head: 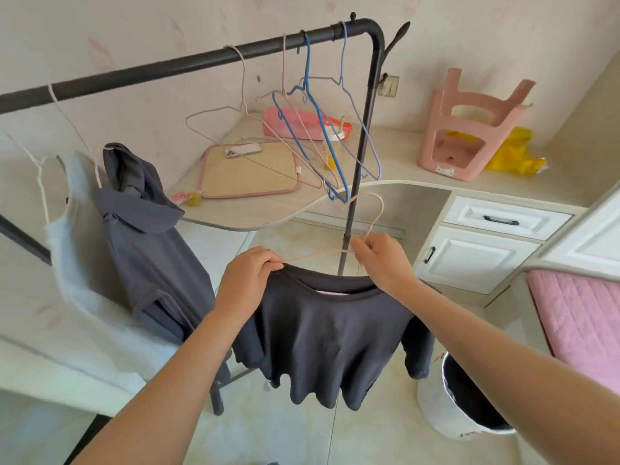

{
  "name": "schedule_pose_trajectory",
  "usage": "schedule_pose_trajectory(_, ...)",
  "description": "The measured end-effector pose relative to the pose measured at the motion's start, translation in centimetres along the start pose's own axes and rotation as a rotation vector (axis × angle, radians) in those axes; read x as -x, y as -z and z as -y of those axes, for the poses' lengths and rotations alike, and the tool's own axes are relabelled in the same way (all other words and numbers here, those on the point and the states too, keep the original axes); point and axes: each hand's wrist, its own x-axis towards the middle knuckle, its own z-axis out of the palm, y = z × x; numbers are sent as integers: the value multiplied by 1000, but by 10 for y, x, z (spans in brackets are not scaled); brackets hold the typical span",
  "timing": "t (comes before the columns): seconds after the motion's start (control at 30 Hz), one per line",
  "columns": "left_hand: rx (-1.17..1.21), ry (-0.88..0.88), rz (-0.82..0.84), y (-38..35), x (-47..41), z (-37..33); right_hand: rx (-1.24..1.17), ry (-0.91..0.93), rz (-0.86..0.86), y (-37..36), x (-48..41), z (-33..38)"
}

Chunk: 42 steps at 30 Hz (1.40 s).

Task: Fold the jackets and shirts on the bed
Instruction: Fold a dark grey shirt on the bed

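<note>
The clothes rack point(201, 58) is seen across the upper view, with a grey hoodie point(147, 236) and a pale blue garment point(77, 263) hung at its left and several empty hangers point(312, 129) near its right post; a corner of the bed point(577, 317), covered in pink quilting, is seen at the right edge, and nothing folded can be made out on it; the task is judged to be at an early stage, with no folding begun and at least two pieces left on the rail. The dark shirt point(328, 333) is held in the air in front of the rack, on a pink hanger point(372, 213); it is limp, short-sleeved and round-necked, its hem rippled; the hanger's wire is pinched at the collar by the left hand point(248, 280); the base of its hook is gripped by the right hand point(382, 260).
</note>
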Motion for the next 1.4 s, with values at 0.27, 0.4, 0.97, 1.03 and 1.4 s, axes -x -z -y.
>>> schedule_pose_trajectory(0.27,79,40,2,-2,-13,-5,23,17,-7,11,5,-36)
schedule_pose_trajectory(0.4,70,78,43,14,-22,15,-76,-65,25,15,6,-63)
schedule_pose_trajectory(0.97,103,125,43,42,-29,45,-673,-14,110,-52,-53,44)
schedule_pose_trajectory(1.03,103,151,15,50,-30,52,-600,23,96,-58,-63,68)
schedule_pose_trajectory(1.4,200,226,-255,124,-46,74,-91,222,119,-110,-128,179)
